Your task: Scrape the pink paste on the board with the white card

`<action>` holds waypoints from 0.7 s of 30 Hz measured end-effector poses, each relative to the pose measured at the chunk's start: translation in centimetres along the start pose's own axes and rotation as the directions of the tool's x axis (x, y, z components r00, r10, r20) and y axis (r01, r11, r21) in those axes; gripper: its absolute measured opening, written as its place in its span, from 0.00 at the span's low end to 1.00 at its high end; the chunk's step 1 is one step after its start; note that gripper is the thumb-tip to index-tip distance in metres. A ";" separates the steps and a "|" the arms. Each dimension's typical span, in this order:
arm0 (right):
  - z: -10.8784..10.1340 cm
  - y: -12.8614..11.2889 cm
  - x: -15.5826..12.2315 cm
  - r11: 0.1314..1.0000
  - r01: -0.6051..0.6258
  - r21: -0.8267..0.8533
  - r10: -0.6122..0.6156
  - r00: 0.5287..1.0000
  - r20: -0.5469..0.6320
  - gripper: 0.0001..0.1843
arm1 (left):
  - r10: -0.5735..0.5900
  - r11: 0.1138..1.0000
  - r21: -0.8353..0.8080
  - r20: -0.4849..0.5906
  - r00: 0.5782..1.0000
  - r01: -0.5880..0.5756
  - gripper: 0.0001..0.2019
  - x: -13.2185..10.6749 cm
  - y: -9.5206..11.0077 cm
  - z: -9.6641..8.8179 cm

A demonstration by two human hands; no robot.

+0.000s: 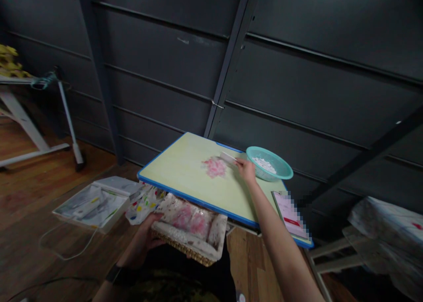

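Observation:
My left hand (149, 232) grips the left end of a woven basket (185, 250) with a pale, brown-spotted lining. Pink and white stuff lies inside it, too blurred to name. The basket is tilted and held against the table's near edge. In my right hand (246, 169) is a white flat-bladed tool (228, 158), perhaps a scraper or brush. Its blade is beside a small pink and white heap (214, 167) on the pale yellow tabletop (178, 161). Just right of that hand stands a turquoise plastic basin (284, 171) with white pieces in it.
A flat pink-and-white panel (291, 214), partly pixelated, lies at the table's right end. On the floor to the left is an open white box (110, 218) with a cable. Dark metal panels (158, 46) rise behind the table. A covered stand (390, 227) is at the right.

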State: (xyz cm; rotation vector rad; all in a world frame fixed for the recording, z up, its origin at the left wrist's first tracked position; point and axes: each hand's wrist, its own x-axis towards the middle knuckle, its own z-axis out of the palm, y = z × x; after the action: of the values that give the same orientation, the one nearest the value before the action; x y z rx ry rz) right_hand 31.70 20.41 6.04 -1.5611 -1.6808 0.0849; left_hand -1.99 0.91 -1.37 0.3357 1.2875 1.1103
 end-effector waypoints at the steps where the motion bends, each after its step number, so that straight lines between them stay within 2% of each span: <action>1: 0.0 0.0 -0.4 1.000 0.017 0.012 -0.017 1.000 0.026 0.14 | 0.001 1.000 -0.001 -0.005 1.000 -0.001 0.19 0.0 0.0 0.0; 7: -1.3 -0.7 -4.9 0.997 0.069 0.047 -0.073 0.993 0.090 0.16 | -0.003 1.000 -0.006 0.029 1.000 0.003 0.17 -0.1 -0.4 0.2; 10: -2.7 -0.6 -6.6 0.995 0.085 0.047 -0.086 0.996 0.026 0.18 | 0.006 1.000 -0.006 0.046 0.999 -0.005 0.16 -0.3 -0.7 0.5; 14: -4.9 0.6 -7.2 1.000 0.007 -0.008 -0.008 0.993 -0.122 0.22 | -0.009 1.000 0.006 0.052 0.999 0.009 0.18 -0.6 -0.9 0.8; 17: -5.9 1.1 -7.5 0.998 -0.056 0.036 0.060 0.993 -0.099 0.24 | -0.010 1.000 0.001 0.079 0.997 0.010 0.17 -0.5 -1.0 0.9; 21: -5.7 0.6 -8.3 0.979 -0.134 0.156 0.137 0.990 -0.014 0.25 | -0.011 1.000 0.008 0.068 0.998 0.010 0.15 -0.2 -1.1 0.7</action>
State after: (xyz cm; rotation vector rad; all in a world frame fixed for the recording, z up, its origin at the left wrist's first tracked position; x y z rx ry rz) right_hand 34.61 10.85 5.28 -1.5510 -1.5098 0.2596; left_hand -0.83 0.51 -1.80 0.3691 1.2326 1.0765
